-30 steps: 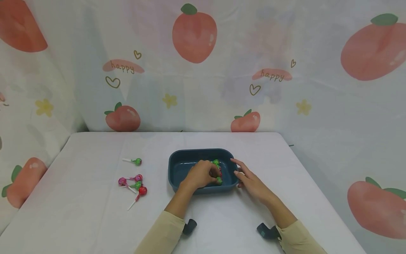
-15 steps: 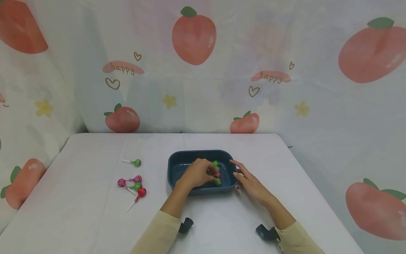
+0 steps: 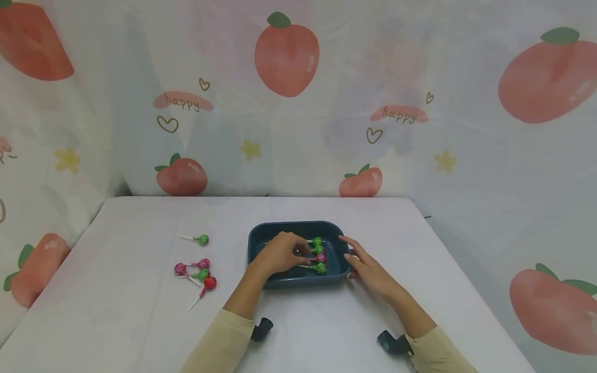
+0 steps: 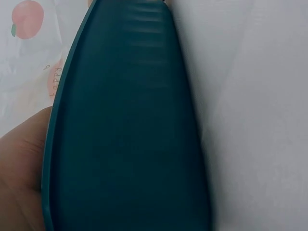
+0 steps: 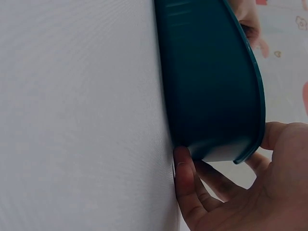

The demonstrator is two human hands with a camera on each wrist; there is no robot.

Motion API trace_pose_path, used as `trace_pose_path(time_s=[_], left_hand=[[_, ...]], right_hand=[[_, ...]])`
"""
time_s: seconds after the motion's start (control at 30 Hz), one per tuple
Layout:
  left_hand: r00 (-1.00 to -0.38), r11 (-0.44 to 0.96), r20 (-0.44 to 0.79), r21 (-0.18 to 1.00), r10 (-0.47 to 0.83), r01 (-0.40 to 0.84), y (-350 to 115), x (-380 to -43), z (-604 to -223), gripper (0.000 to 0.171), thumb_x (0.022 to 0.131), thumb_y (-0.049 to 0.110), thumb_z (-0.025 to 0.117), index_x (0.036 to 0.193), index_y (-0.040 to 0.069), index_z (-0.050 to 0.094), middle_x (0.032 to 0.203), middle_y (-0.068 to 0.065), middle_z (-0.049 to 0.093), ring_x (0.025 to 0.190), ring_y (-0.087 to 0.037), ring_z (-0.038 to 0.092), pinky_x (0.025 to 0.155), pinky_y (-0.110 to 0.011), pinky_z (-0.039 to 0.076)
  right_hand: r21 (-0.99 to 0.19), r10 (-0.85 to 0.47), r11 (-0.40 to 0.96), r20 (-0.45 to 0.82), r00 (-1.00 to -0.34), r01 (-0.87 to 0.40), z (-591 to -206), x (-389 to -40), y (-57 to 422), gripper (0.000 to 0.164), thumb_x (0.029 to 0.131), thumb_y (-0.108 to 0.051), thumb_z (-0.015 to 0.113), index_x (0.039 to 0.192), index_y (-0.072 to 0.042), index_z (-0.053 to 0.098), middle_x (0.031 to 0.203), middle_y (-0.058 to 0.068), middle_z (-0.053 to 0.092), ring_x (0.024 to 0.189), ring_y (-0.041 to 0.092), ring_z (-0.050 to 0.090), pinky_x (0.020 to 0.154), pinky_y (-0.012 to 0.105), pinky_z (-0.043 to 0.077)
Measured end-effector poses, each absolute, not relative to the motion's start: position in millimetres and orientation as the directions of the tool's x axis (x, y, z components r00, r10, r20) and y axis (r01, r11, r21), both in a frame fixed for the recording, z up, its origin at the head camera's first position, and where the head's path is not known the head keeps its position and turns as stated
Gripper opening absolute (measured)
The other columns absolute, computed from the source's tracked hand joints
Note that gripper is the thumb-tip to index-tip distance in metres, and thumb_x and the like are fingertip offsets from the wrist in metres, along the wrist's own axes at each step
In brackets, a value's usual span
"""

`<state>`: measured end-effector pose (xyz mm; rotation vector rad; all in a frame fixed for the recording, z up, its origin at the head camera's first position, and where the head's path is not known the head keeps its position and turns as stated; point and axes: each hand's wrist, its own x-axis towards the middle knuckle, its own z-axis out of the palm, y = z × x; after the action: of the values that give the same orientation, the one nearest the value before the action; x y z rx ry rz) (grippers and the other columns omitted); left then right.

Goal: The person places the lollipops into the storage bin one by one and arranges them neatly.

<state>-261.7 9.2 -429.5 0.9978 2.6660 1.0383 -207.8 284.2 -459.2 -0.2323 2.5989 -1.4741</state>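
Observation:
A dark blue rectangular tray (image 3: 298, 282) stands on the table. Toward its right end lie several wrapped lollipops, side by side with heads to the right, among them a green lollipop (image 3: 319, 268) nearest me and a pink lollipop (image 3: 320, 258). My left hand (image 3: 278, 253) is inside the tray at their stick ends, its fingers loosely bent; they seem to hold nothing. The tray wall hides most of this hand (image 4: 21, 168) in the left wrist view. Against the tray's right end rests my right hand (image 3: 370, 269), its fingers (image 5: 185, 178) spread along the outer wall and rim.
Left of the tray, a green lollipop (image 3: 202, 240) lies alone on the white tablecloth (image 3: 116, 269). Nearer me is a small heap with a red lollipop (image 3: 210, 283) and a pink lollipop (image 3: 180, 269). A patterned curtain (image 3: 298, 129) hangs behind the table.
My left hand has drawn back leftward inside the tray, uncovering the lollipops, which stay in place. The right hand keeps its place at the tray's end.

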Motion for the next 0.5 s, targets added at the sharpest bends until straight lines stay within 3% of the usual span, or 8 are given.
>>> trace_pose_path(time_s=[0.5], left_hand=[[-0.779,0.543,0.182,0.622,0.6,0.564,-17.4,-260.7,-430.5,0.017,0.092,0.017,0.081,0.108,0.01,0.079,0.095,0.007,0.071,0.083,-0.009,0.063,0.073,-0.028,0.053]], right_hand=[[-0.871,-0.211,0.487,-0.046,-0.976,-0.064,-460.0,-208.0,285.1,0.049,0.113,-0.033,0.044,0.16,-0.032,0.033,0.145,0.023,0.046,0.089,0.027,0.06,0.085,0.04,0.047]])
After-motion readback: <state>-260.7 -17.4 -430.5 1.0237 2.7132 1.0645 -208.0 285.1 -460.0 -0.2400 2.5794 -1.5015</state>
